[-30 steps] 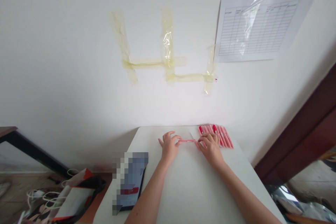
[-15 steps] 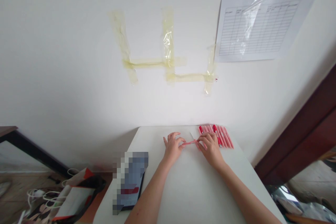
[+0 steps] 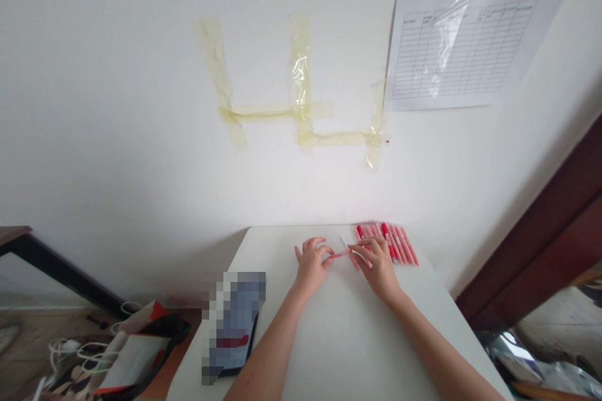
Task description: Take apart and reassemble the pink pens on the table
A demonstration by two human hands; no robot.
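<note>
Both my hands rest near the far end of a white table. My left hand pinches one end of a pink pen and my right hand grips its other end, so the pen spans the gap between them. A thin white refill lies just beyond the pen. To the right of my right hand a row of several pink and red pens lies side by side at the table's far right.
A tablet, partly blurred out, lies at the table's left edge. Bags and cables sit on the floor to the left. The wall behind carries tape strips and a printed sheet. A dark wooden door frame stands right.
My left hand has shifted right toward my right hand, and the stretch of pen showing between them has become shorter. The row of pens has not moved.
</note>
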